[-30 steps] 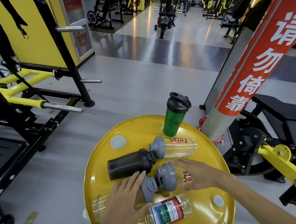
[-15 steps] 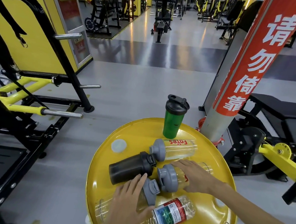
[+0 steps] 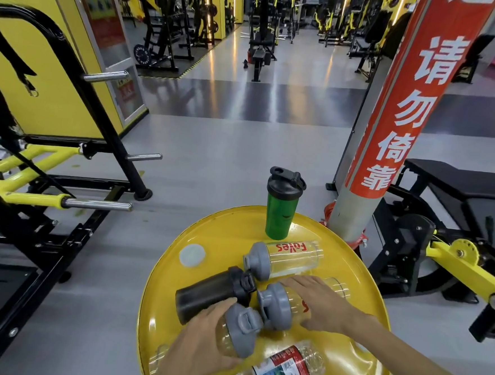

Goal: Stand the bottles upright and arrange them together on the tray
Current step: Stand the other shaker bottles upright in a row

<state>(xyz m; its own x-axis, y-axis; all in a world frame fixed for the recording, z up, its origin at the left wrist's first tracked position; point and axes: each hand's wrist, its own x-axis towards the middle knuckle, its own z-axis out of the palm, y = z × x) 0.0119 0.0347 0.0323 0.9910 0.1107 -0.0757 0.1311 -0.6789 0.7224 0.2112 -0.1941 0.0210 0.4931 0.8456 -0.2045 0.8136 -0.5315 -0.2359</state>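
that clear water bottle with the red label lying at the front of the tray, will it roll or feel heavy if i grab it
The labelled water bottle lies on its side on the yellow tray, and its round body would probably roll if nudged. It looks clear and thin-walled, so it may dent under a firm squeeze. How full it is cannot be told; if mostly empty, it would feel light.

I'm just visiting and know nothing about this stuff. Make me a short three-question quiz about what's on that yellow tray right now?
1. True or false: the green bottle stands upright on the yellow tray.
2. Which does the left hand grip? A) the black bottle B) a clear bottle with a grey lid C) the labelled water bottle
3. Fill in: the right hand rests on a clear bottle lying on its ____.

Key: 1 true; 2 B; 3 side.
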